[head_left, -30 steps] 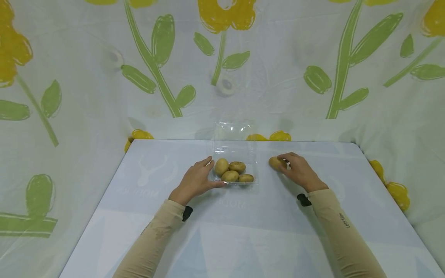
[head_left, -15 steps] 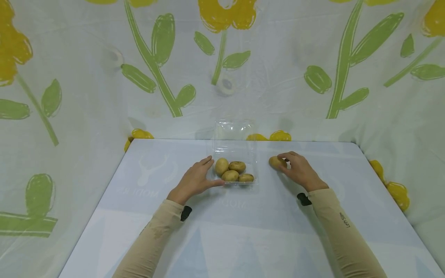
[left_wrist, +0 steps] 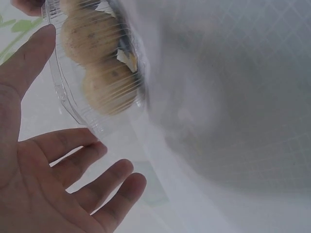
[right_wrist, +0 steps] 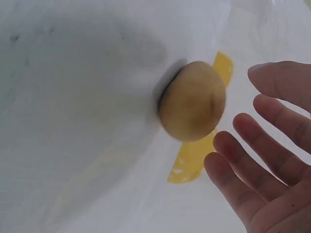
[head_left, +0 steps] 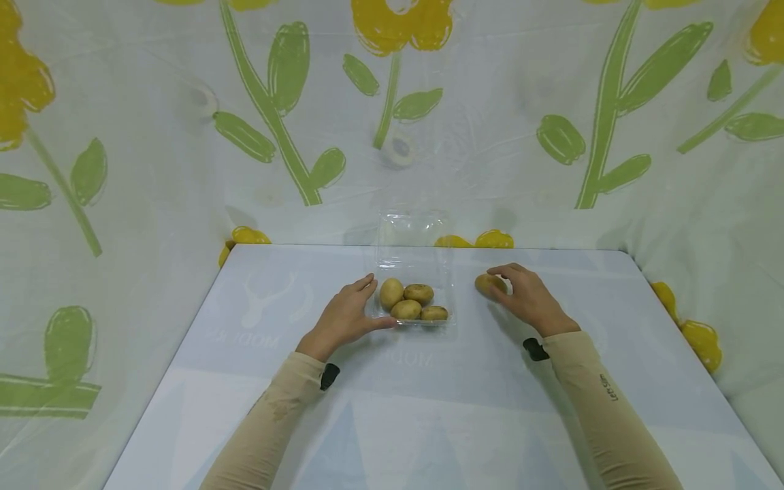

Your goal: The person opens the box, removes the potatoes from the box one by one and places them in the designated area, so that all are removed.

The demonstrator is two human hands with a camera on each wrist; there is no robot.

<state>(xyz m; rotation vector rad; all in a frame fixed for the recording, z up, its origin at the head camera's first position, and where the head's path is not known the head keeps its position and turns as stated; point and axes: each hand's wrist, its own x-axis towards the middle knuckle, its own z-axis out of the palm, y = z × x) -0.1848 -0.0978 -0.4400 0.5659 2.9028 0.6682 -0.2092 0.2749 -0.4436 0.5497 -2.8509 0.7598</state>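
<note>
Four potatoes (head_left: 405, 310) sit in a clear box (head_left: 422, 323), and one more potato (head_left: 486, 284) lies outside it.
I see the left hand (head_left: 343, 316) spread wide, thumb by the box's front edge and fingers by its left side. The see-through lid (head_left: 413, 235) is up at the back. The right hand (head_left: 533, 299) has its fingers spread apart too, right beside the lone potato, which is on the pale table (head_left: 416, 415), to the right of the box.

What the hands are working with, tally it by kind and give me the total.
Potatoes: 5 (4 in the clear container, plus 1 loose potato to its right)
Clear container: 1
Total: 6
</note>
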